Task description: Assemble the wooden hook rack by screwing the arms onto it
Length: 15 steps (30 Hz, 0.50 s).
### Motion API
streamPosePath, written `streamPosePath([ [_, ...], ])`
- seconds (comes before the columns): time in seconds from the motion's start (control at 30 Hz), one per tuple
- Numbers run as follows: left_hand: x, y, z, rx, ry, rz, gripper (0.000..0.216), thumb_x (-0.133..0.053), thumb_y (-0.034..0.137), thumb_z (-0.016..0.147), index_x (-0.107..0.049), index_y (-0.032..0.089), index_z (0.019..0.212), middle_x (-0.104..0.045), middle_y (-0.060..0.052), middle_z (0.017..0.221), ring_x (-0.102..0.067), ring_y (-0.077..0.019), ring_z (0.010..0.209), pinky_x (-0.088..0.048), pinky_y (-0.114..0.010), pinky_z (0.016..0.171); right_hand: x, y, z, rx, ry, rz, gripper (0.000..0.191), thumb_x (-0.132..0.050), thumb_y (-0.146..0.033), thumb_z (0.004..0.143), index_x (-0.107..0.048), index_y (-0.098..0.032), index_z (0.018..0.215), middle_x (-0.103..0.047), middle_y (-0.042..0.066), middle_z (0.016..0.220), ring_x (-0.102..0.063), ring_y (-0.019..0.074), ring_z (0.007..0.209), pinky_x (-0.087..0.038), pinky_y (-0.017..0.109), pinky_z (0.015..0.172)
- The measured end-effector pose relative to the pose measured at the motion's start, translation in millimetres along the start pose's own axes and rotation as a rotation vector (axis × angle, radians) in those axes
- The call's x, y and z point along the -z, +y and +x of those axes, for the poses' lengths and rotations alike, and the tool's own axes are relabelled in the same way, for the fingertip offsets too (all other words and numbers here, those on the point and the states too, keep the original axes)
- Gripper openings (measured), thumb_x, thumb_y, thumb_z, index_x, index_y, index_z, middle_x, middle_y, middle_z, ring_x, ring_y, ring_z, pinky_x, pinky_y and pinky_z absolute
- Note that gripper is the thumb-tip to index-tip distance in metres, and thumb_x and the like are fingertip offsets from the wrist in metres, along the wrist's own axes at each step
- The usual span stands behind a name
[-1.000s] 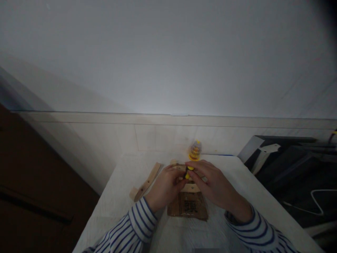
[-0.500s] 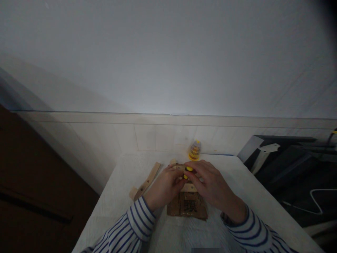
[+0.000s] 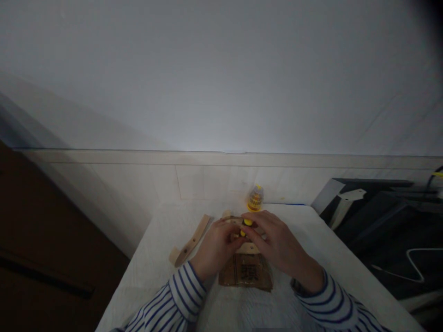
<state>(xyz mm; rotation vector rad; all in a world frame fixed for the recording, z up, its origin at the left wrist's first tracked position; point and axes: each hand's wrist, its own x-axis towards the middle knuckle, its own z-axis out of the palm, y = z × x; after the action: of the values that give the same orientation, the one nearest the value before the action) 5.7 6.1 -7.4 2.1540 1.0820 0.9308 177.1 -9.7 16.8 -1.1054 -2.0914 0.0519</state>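
My left hand [image 3: 218, 245] and my right hand [image 3: 275, 237] meet over the table, fingers pinched on a small yellow-and-black piece [image 3: 247, 222] that looks like a short screwdriver. Its tip is hidden by the fingers. Below them is a wooden strip [image 3: 248, 248] with a hole in it, lying across a brown cardboard piece [image 3: 245, 274] with a dark printed character. More pale wood shows behind the fingers, partly covered. Left of my left hand lies an angled wooden piece [image 3: 193, 240] with dark holes.
A clear cone-shaped container [image 3: 255, 199] with yellow parts stands at the back of the white-covered table [image 3: 152, 281], near the wall [image 3: 207, 180]. Dark panels and a white bracket [image 3: 349, 198] lean on the right. Dark brown furniture [image 3: 51, 240] stands on the left.
Both hands stay nearly in place around the yellow-and-black piece, with only slight finger movement. The whole view shifts a little.
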Motion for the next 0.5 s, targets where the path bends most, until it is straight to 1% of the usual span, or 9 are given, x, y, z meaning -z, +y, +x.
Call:
streamPosePath([
  [0.1, -0.6, -1.6, -0.1, -0.009, -0.005, 0.018, 0.01, -0.062, 0.021, 0.085, -0.071, 0.018, 0.089, -0.071, -0.004, 0.085, -0.061, -0.0193, 0.086, -0.045, -0.031, 0.083, 3.8, -0.6, -0.2, -0.039, -0.031, 0.049, 0.026, -0.054, -0.03, 0.091, -0.062, -0.02, 0.114, -0.07, 0.01, 0.104, -0.065, 0.0238, 0.098, -0.054, 0.042, 0.084],
  [0.23, -0.5, -2.6, 1.1, -0.023, -0.031, 0.048, 0.011, -0.061, 0.023, 0.086, -0.071, 0.018, 0.088, -0.072, -0.004, 0.086, -0.062, -0.0194, 0.086, -0.042, -0.034, 0.091, 8.0, -1.8, 0.2, -0.047, -0.076, 0.086, 0.031, -0.049, -0.026, 0.092, -0.059, -0.021, 0.121, -0.069, 0.011, 0.113, -0.065, 0.0232, 0.103, -0.053, 0.043, 0.089],
  [0.33, 0.6, -1.3, 1.7, -0.037, -0.043, 0.04, 0.011, -0.061, 0.02, 0.085, -0.071, 0.019, 0.09, -0.072, -0.004, 0.09, -0.062, -0.0196, 0.089, -0.041, -0.035, 0.095, 8.2, -1.3, 0.9, -0.02, -0.095, 0.098, 0.029, -0.047, -0.024, 0.093, -0.062, -0.023, 0.119, -0.07, 0.009, 0.112, -0.066, 0.0219, 0.102, -0.053, 0.042, 0.09],
  [0.5, 3.3, 1.4, 1.7, -0.052, -0.055, 0.036, 0.014, -0.06, 0.016, 0.085, -0.071, 0.019, 0.093, -0.072, -0.004, 0.094, -0.062, -0.02, 0.093, -0.043, -0.034, 0.092, 4.4, 1.5, 1.0, -0.005, -0.07, 0.058, 0.027, -0.048, -0.024, 0.093, -0.063, -0.022, 0.115, -0.071, 0.01, 0.107, -0.067, 0.0223, 0.098, -0.054, 0.042, 0.087],
])
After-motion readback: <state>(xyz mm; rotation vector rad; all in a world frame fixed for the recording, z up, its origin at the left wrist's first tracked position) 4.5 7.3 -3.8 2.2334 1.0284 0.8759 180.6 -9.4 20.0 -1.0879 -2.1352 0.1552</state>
